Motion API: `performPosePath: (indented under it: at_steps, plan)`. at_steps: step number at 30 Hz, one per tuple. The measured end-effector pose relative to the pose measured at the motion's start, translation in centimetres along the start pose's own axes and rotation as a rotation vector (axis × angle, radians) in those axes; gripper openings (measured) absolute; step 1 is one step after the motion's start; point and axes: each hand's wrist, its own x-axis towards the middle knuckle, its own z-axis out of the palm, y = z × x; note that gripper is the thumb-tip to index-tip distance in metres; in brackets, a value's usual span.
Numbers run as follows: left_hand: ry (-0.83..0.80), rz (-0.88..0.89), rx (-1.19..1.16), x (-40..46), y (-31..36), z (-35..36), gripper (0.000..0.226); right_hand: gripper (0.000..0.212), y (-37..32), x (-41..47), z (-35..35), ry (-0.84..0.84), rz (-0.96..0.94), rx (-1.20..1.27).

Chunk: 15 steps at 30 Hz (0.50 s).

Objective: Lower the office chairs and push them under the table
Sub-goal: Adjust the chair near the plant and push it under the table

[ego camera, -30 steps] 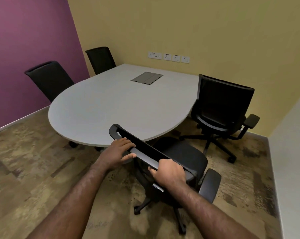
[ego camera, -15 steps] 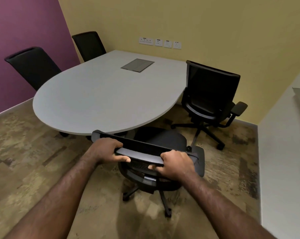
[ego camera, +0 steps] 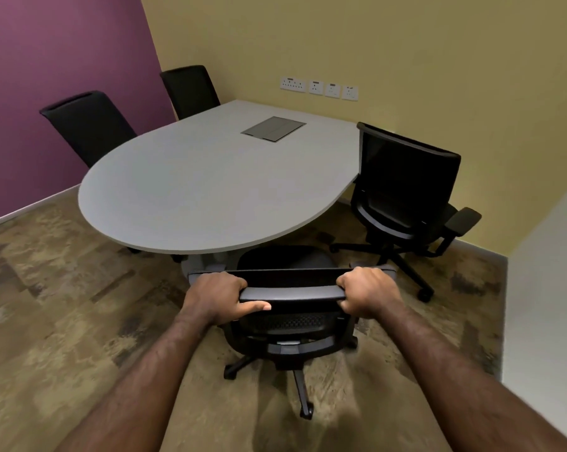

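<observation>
Both hands on the near chair [ego camera: 288, 321] | left hand [ego camera: 215, 296] and right hand [ego camera: 368, 295] wrap its top rail's ends, so it steers straight | seat front just under worktop [ego camera: 184, 197] edge | right chair [ego camera: 406, 190] not tucked in yet

Near chair [ego camera: 285, 262] before the table [ego camera: 191, 190] (another chair [ego camera: 406, 187] right).

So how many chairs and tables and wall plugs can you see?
Chairs: 4, namely the held chair, the armrest chair, the chair by the purple wall and the corner chair
Tables: 1
Wall socket plates: 4
Total: 9
</observation>
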Motion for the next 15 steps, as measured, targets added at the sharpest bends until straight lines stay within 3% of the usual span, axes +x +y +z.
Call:
performPosePath:
  at_steps: [15]
  plan:
    - [0.097,-0.134,-0.023,7.3,-0.5,1.5,0.077,0.023,5.4,10.8,0.5,0.011,-0.09,-0.071]
